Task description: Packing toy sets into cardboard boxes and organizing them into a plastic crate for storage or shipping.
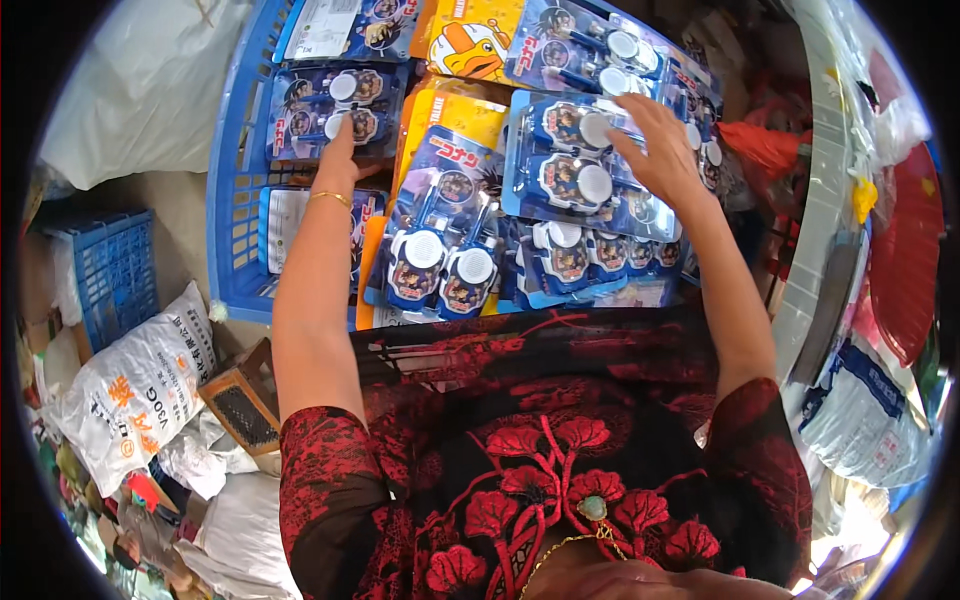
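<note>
A blue plastic basket point(226, 160) is packed with blister packs of toy walkie-talkies. My left hand point(340, 165) reaches over its left side, touching the lower part of a blue blister pack point(300, 105) with two watch-shaped toys. Its fingers are stretched out, the thumb apart. My right hand point(660, 150), fingers spread, lies over the right part of another blue blister pack point(560, 205), which sits on top of the pile. Between my hands, a tilted pack point(455, 165) shows two toys with round white discs. How firmly either hand presses is hard to tell.
Yellow packs with a cartoon duck point(470, 45) lie at the far side of the basket. A white printed sack point(135, 400), a smaller blue crate point(115, 265) and a brown box point(245, 400) stand at left. Plastic-wrapped goods point(855, 415) crowd the right side.
</note>
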The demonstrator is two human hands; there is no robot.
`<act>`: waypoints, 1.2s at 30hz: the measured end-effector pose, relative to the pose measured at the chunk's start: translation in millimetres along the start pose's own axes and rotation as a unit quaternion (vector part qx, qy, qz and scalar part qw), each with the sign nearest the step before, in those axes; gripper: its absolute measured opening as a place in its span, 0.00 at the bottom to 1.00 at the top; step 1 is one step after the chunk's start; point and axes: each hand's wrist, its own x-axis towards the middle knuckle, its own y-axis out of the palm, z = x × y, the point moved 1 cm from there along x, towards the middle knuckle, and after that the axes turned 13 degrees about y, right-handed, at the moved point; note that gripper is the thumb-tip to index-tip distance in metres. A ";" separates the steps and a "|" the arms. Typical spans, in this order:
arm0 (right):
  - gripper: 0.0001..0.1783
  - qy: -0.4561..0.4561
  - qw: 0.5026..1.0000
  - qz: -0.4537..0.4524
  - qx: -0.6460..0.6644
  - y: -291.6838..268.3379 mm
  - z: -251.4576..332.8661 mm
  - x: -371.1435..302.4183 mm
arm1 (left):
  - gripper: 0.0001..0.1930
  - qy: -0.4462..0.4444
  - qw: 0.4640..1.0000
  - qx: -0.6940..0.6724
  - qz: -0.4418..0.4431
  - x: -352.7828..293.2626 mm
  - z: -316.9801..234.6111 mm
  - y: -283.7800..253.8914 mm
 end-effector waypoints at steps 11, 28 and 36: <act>0.34 0.016 0.959 0.279 0.053 21.2 3.8 62.7 | 0.19 0.340 0.908 0.207 0.128 -194.1 -17.8 46.3; 0.31 0.095 0.987 0.131 -0.017 -96.0 56.7 -7.4 | 0.34 0.409 0.883 0.159 0.165 -290.9 15.8 178.7; 0.37 0.172 0.964 0.131 0.152 -214.0 91.9 -27.7 | 0.23 0.610 0.730 0.210 0.225 -359.8 -32.9 156.0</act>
